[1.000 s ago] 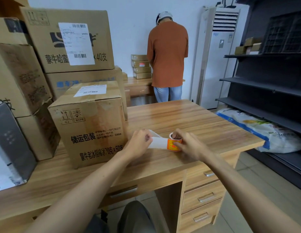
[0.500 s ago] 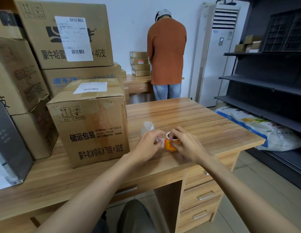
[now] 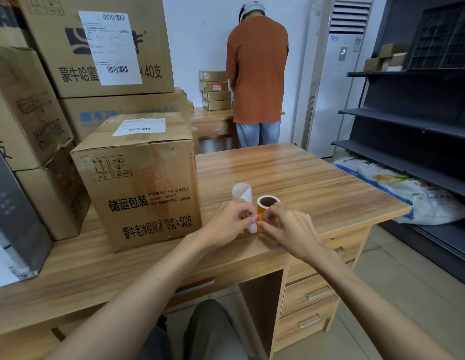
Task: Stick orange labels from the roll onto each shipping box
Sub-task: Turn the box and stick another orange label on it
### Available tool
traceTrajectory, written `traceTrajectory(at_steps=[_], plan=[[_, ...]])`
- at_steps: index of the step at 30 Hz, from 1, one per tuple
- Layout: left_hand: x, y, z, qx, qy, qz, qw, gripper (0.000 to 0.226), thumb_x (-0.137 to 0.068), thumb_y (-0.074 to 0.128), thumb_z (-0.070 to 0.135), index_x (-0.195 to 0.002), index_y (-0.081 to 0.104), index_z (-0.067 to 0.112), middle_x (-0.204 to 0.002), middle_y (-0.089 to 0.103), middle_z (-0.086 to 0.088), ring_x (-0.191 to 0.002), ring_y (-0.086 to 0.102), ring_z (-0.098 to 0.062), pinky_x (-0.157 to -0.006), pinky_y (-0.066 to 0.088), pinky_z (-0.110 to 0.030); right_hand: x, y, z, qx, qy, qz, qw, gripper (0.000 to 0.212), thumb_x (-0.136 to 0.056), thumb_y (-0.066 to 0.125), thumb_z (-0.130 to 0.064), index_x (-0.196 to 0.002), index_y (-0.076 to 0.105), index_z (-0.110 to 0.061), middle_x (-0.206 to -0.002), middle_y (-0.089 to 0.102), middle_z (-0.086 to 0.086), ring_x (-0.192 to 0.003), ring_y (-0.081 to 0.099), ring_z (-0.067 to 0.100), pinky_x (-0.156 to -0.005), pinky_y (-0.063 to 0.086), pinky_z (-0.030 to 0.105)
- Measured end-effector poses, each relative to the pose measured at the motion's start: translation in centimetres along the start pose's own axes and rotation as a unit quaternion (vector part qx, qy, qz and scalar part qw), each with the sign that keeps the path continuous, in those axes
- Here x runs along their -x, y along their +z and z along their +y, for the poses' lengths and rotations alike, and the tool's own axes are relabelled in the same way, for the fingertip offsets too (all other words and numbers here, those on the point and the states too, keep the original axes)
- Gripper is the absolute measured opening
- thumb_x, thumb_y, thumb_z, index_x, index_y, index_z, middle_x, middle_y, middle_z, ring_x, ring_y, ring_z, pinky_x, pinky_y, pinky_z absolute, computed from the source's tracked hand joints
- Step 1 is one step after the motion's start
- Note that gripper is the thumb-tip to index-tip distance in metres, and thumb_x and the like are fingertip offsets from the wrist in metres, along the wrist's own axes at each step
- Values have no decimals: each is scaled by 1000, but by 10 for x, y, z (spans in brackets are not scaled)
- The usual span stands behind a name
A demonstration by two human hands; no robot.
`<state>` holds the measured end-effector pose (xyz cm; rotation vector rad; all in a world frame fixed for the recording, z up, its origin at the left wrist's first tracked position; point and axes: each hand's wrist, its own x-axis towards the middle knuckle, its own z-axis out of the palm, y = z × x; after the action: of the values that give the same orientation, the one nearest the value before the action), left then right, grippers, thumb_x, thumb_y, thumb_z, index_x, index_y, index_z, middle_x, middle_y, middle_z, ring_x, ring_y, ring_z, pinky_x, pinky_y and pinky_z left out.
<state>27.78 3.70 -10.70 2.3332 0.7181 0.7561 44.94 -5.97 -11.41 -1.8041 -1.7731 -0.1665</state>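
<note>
The shipping box (image 3: 140,183) is sitting at the tabletop's (image 3: 317,183) left, showing no orange sticker yet. The left hand (image 3: 227,223) has closed in and is pinching the backing strip (image 3: 242,193), which is now curling upward instead of lying stretched out. The right hand (image 3: 288,229) is pinching the orange label (image 3: 260,220) beside the roll (image 3: 268,202) near the front edge; peeling seems to be beginning.

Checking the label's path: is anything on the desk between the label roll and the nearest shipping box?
Nothing blocks it. Between the label roll and the nearest box lie only bare desk, the left hand pinching the curled backing strip, while the right hand pinches the roll.
</note>
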Motion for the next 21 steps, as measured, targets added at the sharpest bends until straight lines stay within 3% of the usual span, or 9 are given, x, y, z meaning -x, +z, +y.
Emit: traceTrajectory(at_steps=[4, 12, 16, 21], plan=[[2, -1, 1, 41, -13, -14, 999, 15, -100, 62, 14, -102, 75, 7, -102, 61, -8, -84, 65, -23, -69, 62, -46, 0, -2, -2, -46, 36, 7, 998, 24, -87, 67, -52, -86, 65, -28, -83, 63, -13, -70, 51, 5, -63, 38, 33], [4, 0, 2, 91, -23, -20, 995, 18, -101, 59, 9, -107, 75, 4, -100, 61, -1, -81, 62, -7, -70, 58, -37, -1, -2, -2, -70, 46, 4, 997, 23, -87, 67, -52, -85, 66, -30, -81, 63, -13, -71, 52, 5, -62, 34, 31], [4, 4, 2, 91, -22, -5, 996, 17, -100, 61, 10, -103, 77, 8, -98, 61, 0, -80, 60, -7, -72, 55, -33, -1, -1, -1, -75, 56, 4, 996, 21, -87, 66, -52, -86, 68, -31, -79, 65, -14, -72, 55, 6, -63, 40, 32], [4, 8, 1, 40, -4, 8, 999, 17, -99, 63, 16, -97, 79, 23, -89, 61, 12, -82, 60, -11, -82, 55, -41, 0, -1, -3, -91, 73, -3, 993, 17, -88, 67, -47, -85, 71, -31, -76, 67, -9, -74, 59, 12, -65, 43, 34]])
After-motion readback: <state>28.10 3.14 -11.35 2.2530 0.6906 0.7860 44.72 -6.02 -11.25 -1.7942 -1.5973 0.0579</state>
